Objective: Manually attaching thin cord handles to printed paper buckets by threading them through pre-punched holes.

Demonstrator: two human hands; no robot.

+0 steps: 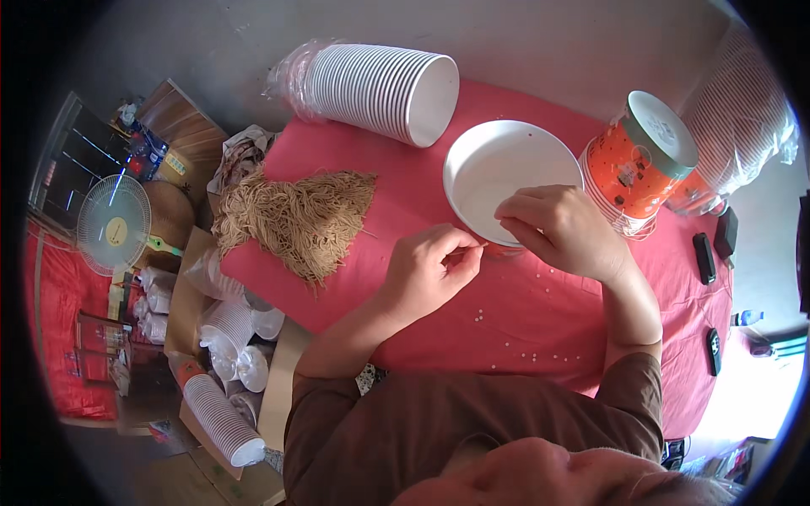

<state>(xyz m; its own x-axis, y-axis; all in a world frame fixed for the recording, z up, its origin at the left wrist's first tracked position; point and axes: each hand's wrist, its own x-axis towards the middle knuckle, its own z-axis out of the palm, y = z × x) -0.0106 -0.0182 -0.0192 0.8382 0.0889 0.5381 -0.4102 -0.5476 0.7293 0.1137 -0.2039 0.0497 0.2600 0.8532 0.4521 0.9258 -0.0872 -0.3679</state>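
Observation:
A wide paper bucket [481,160], white inside with a bit of orange showing below its rim, stands on the table in front of me. My left hand [432,268] is closed in a pinch just left of the bucket's near rim, its thumb and forefinger together. Over the near right rim, my right hand [558,229] is also closed, fingertips pinched at the bucket's opening. Whatever is in either pinch is too small or hidden to make out. A loose heap of tan cords [295,221] lies to the left of my left hand.
Upside-down orange buckets [633,164] with thin cord handles stand stacked at right, by bagged cups [742,118]. A long stack of white buckets [380,88] lies at the back. Small white dots [533,358] are scattered on the red cloth [439,346]. A carton of cups [278,371] is at lower left.

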